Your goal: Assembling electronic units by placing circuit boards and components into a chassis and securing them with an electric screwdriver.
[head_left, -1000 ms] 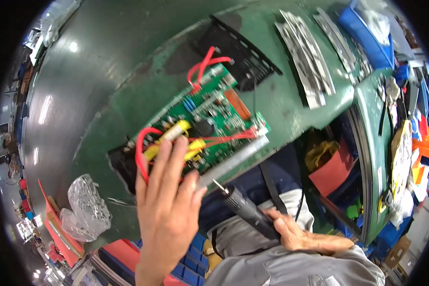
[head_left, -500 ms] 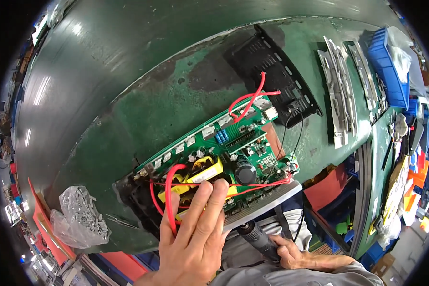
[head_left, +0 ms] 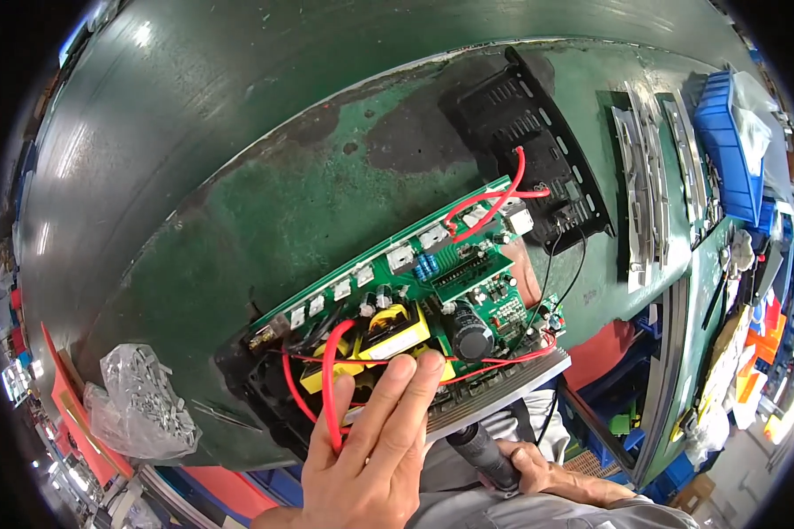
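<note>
A green circuit board [head_left: 445, 280] with yellow-wrapped transformers [head_left: 399, 333], a black capacitor [head_left: 473, 338] and a ribbed metal heatsink [head_left: 503, 388] lies tilted on the bench. My left hand [head_left: 370, 450] rests on its near left part, fingers stretched out over the transformers and a thick red cable [head_left: 330, 388]. My right hand [head_left: 538, 472] grips a black electric screwdriver [head_left: 483, 454] below the heatsink. The screwdriver's tip is hidden or too unclear to tell. A black slotted end panel [head_left: 538, 132] lies beyond the board, joined by red and black wires.
On the left sit a clear plastic bag [head_left: 146, 401] of small metal parts and tweezers [head_left: 228, 417]. Long metal strips [head_left: 641, 189] and a blue bin [head_left: 730, 145] stand at the right. A curved metal surface [head_left: 194, 79] borders the green bench at the back.
The view has shifted, so the board, panel and strips appear a little farther right and lower. My left hand stays on the board; my right hand still grips the screwdriver.
</note>
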{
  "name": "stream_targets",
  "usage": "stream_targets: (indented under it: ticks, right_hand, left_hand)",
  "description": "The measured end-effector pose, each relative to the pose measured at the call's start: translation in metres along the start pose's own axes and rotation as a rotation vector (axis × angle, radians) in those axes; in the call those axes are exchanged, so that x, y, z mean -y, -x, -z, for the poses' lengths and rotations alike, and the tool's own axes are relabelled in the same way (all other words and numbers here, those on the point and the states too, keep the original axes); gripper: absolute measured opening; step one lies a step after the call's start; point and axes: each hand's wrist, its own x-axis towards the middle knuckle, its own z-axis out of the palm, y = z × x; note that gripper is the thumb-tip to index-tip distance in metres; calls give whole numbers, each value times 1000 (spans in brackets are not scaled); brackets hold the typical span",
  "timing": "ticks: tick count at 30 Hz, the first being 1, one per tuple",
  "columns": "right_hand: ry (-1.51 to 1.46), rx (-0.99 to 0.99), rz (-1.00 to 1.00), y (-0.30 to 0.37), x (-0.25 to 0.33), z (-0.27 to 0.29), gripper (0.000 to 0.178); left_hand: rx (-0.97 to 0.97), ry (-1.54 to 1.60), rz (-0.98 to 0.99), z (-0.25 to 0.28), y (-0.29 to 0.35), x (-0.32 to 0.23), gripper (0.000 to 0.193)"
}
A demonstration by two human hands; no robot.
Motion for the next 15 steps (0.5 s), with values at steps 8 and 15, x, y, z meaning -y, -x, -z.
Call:
stream_targets:
  ticks: [8, 15]
  right_hand:
    - [-280, 115, -261, -6, 31, -8, 99]
    - [472, -117, 152, 13, 37, -11, 55]
  left_hand:
    - [-7, -45, -80, -6, 5, 2, 23]
    - [-214, -169, -76, -8, 20, 5, 33]
